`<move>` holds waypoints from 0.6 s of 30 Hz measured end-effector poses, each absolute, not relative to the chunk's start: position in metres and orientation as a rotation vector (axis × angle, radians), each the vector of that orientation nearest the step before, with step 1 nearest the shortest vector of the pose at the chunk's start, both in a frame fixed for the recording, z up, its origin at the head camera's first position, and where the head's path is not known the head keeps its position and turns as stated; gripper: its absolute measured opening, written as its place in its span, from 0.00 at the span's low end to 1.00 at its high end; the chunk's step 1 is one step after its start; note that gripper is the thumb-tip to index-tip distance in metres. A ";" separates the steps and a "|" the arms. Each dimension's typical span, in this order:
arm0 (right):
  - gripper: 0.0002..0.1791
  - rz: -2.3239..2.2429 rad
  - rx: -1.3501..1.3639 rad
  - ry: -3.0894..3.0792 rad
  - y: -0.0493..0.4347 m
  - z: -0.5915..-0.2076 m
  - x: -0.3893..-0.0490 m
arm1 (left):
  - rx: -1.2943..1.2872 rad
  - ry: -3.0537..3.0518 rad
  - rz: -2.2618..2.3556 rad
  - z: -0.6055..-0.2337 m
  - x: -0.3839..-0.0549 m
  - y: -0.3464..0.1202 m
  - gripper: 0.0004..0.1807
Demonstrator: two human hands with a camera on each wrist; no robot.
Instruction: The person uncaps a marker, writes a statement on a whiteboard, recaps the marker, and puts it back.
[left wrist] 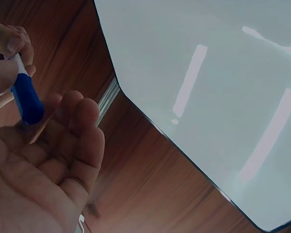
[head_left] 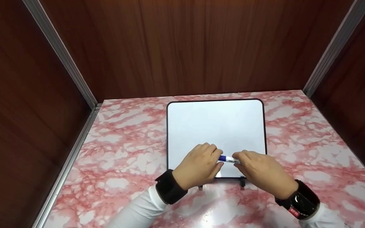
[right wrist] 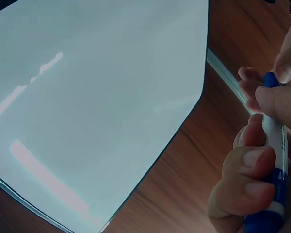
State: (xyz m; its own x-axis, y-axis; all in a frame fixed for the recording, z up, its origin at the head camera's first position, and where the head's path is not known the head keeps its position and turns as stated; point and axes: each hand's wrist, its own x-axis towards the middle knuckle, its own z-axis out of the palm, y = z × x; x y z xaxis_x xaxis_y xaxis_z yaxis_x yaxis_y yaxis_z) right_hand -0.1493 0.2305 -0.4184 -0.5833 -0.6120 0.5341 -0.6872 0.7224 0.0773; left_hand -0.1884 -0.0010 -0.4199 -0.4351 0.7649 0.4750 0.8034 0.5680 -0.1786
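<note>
A marker [head_left: 231, 159] with a white barrel and blue ends is held between both hands in front of a whiteboard [head_left: 214, 126]. My left hand [head_left: 200, 164] pinches its blue cap [left wrist: 26, 99] between thumb and fingers. At the other side my right hand [head_left: 261, 169] grips the white barrel. In the right wrist view, the right fingers [right wrist: 254, 165] curl along the barrel, with the blue tail end [right wrist: 265, 221] near the bottom edge. The left fingertips [right wrist: 285, 73] show there at the blue cap.
The black-framed whiteboard stands on small black feet [head_left: 242, 183] on a red-and-white marbled table [head_left: 122, 152]. Brown wood-grain panels [head_left: 185, 47] with metal corner strips [head_left: 65, 57] enclose the back and sides. Light reflections show on the board.
</note>
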 end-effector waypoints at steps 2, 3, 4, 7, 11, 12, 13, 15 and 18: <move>0.17 0.178 1.014 -2.380 0.229 -0.418 -0.146 | -1.291 -2.294 -0.062 -0.422 -0.186 -0.001 0.12; 0.17 0.178 1.029 -2.375 0.229 -0.418 -0.145 | -1.303 -2.290 -0.049 -0.423 -0.185 -0.002 0.12; 0.17 0.180 1.042 -2.368 0.228 -0.419 -0.144 | -1.315 -2.284 -0.030 -0.424 -0.183 -0.002 0.12; 0.14 0.181 1.080 -2.338 0.228 -0.420 -0.144 | -1.338 -2.287 0.014 -0.426 -0.180 -0.005 0.13; 0.11 0.186 1.140 -2.262 0.227 -0.424 -0.144 | -1.362 -2.307 0.063 -0.429 -0.179 -0.009 0.13; 0.12 0.186 1.152 -2.243 0.226 -0.426 -0.144 | -1.374 -2.315 0.065 -0.430 -0.179 -0.010 0.14; 0.14 0.187 1.162 -2.231 0.226 -0.427 -0.144 | -1.386 -2.319 0.070 -0.431 -0.179 -0.011 0.14; 0.14 0.201 1.179 -2.221 0.226 -0.429 -0.143 | -1.416 -2.327 0.075 -0.432 -0.178 -0.013 0.15; 0.12 0.240 1.200 -2.243 0.227 -0.431 -0.142 | -1.454 -2.341 0.082 -0.433 -0.178 -0.014 0.15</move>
